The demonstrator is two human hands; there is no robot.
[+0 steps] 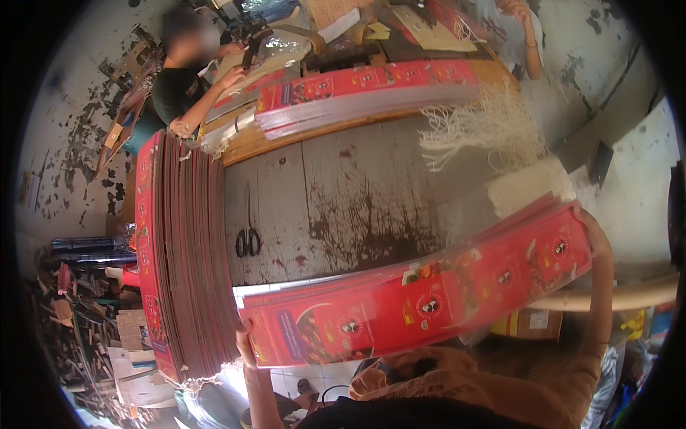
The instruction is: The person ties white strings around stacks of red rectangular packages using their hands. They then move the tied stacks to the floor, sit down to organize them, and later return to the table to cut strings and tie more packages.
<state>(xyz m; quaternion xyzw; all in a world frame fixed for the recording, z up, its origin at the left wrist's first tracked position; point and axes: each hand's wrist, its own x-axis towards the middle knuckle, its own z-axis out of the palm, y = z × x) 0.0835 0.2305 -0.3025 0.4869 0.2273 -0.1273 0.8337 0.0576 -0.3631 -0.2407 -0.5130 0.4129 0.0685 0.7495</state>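
Note:
A long stack of red printed cardboard sheets (pixel 389 307) stretches across the near side of the table, tilted so its right end lies higher in the picture. My left hand (pixel 245 343) is closed on its left end, and my right hand (pixel 594 230) grips the right end. Black-handled scissors (pixel 248 242) lie on the grey tabletop (pixel 300 193) beyond my left hand. Just left of them, a thick pile of similar red sheets (pixel 189 257) shows its brown edges.
White strings (pixel 471 136) hang over the table's far right, near a pale cloth-like piece (pixel 529 187). Another red stack (pixel 364 86) lies on the far side. One person (pixel 179 93) works at the far left, another (pixel 525 36) stands far right. Cardboard scraps (pixel 86 343) fill the lower left.

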